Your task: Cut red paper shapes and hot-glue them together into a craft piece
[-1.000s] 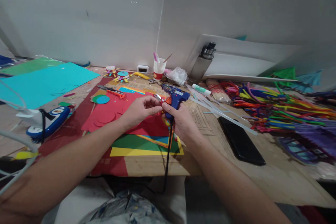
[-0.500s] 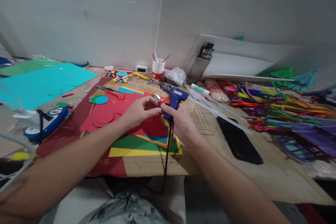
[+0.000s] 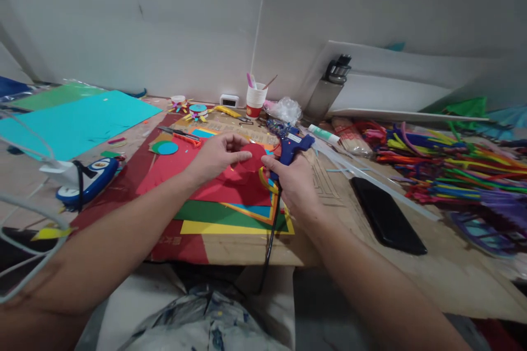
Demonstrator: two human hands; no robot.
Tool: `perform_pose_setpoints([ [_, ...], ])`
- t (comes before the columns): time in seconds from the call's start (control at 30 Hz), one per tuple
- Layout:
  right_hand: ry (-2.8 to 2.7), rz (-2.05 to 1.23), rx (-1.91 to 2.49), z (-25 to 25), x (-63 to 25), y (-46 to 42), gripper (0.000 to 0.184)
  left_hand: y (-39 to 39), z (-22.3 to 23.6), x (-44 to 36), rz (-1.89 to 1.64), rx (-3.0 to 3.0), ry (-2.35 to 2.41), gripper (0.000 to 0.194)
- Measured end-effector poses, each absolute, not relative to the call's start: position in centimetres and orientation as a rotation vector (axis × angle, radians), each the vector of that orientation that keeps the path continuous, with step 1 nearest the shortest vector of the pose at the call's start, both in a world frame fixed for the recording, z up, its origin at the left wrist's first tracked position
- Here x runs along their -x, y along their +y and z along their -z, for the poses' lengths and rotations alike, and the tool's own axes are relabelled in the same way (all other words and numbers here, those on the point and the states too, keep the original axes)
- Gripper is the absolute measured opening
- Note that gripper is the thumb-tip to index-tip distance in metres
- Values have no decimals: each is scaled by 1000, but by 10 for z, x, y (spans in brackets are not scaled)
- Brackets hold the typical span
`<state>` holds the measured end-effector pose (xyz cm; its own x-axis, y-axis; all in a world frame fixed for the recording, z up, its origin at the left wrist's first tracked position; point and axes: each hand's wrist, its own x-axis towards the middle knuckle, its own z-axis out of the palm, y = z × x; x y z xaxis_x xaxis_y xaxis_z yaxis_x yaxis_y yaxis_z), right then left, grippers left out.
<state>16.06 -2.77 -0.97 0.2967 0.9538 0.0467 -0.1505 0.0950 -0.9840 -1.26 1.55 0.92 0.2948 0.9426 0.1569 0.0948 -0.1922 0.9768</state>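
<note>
My right hand (image 3: 290, 184) is wrapped round the handle of a blue hot glue gun (image 3: 293, 148), whose black cord (image 3: 272, 236) hangs down over the table edge. My left hand (image 3: 216, 156) is pinched on a small red paper piece (image 3: 253, 156) held just left of the gun, above a stack of red (image 3: 230, 186), green and yellow paper sheets. The two hands almost touch at the fingertips.
Orange cutter (image 3: 183, 136), green and blue paper circles (image 3: 164, 147) and a turquoise sheet (image 3: 69, 120) lie left. A paper cup (image 3: 255, 101), metal bottle (image 3: 327, 93), glue tube (image 3: 323, 132), black phone (image 3: 387, 216) and pile of coloured pipe cleaners (image 3: 448, 159) sit right.
The glue gun's nozzle has drawn back from the red piece and the gun has tilted right. My left hand now shows the red piece more flatly. The view shifted slightly.
</note>
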Motion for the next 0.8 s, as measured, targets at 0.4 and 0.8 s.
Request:
perform_pose_setpoints([
  [0.4,-887,-1104,1035,5,-168,-26,34,31,-33,55,-600,-1767,1107,26],
  [0.8,-915,-1158,1059,7,-170,-27,34,43,-53,106,-560,-2076,1499,27],
])
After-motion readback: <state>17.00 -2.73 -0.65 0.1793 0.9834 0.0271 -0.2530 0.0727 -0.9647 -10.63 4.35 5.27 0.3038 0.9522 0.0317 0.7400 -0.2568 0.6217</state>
